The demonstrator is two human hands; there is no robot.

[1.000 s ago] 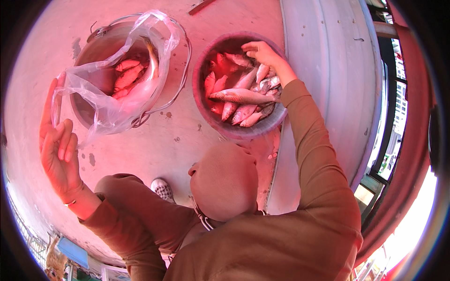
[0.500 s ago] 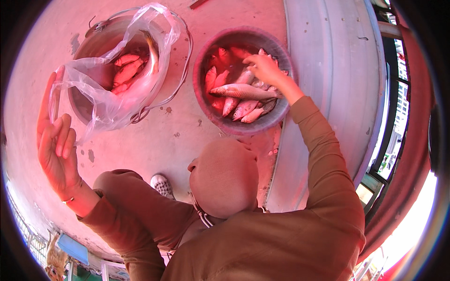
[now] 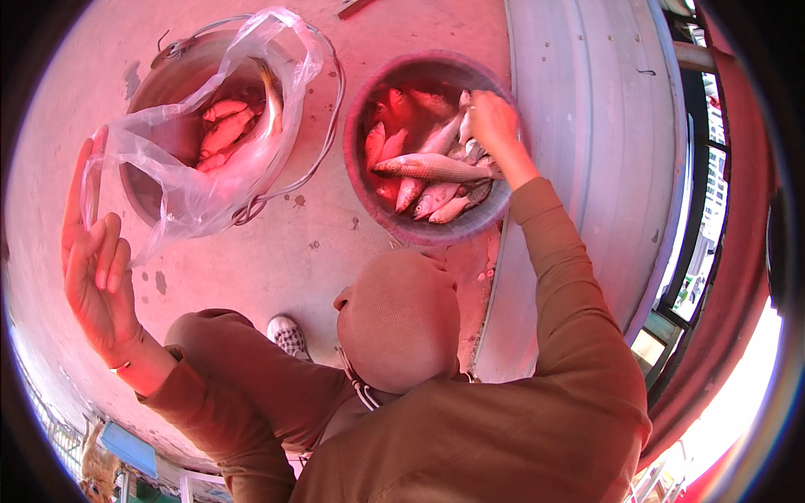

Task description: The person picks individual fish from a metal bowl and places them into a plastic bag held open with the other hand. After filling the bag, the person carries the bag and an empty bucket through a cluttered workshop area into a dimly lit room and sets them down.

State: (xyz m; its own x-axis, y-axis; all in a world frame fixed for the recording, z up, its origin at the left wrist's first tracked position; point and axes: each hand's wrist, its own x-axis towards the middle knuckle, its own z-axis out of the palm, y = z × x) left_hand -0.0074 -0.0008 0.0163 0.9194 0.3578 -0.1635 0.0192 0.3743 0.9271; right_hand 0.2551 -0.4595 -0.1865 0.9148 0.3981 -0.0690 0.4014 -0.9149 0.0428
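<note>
My left hand (image 3: 101, 268) grips the rim of a clear plastic bag (image 3: 168, 159), with the index finger stretched up along its edge. The bag lies over a bucket (image 3: 138, 180) with a wire handle, and several fish (image 3: 226, 134) show inside. At the right, a round basin (image 3: 356, 168) holds water and many fish (image 3: 432, 168), a long one lying across the top. My right hand (image 3: 495, 121) is at the basin's far right side, fingers closed around a small fish (image 3: 464, 126); the fingertips are partly hidden.
A ridged metal sheet (image 3: 579, 168) rises along the right, close to the basin. The concrete floor (image 3: 251, 260) has dark spots. My checkered shoe (image 3: 288, 335) is below the bucket. At the lower left are a brown furry animal (image 3: 99, 469) and a blue panel (image 3: 127, 448).
My right hand has moved slightly right in the basin, and its fingers have closed on a small fish. The left hand keeps its grip on the bag.
</note>
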